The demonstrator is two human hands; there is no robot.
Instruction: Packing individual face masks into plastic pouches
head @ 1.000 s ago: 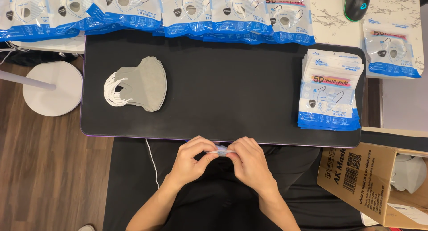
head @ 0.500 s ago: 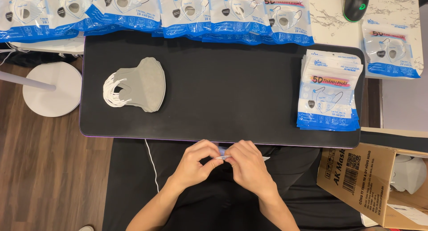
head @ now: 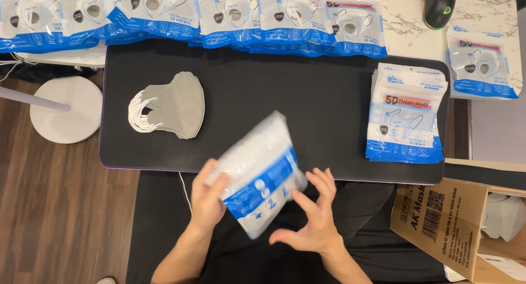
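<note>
My left hand [head: 206, 195] grips a filled clear-and-blue mask pouch [head: 257, 171] by its left edge, tilted over the near edge of the black desk mat [head: 307, 98]. My right hand [head: 312, 218] is spread open just right of and below the pouch, fingers apart, close to its lower corner; contact is unclear. A stack of grey face masks [head: 175, 104] with white ear loops lies on the mat's left side. A pile of empty flat pouches [head: 406, 114] rests at the mat's right end.
A row of filled mask packs [head: 219, 15] lines the mat's far edge, one more [head: 482, 65] at far right. A black mouse [head: 438, 6] sits on the marble top. An open cardboard box [head: 444, 224] stands at lower right, a white round base [head: 66, 108] at left.
Earlier both hands pinched something small together at the mat's near edge. Now the left hand has swung a filled pouch up into view and the right hand has come off and spread open.
</note>
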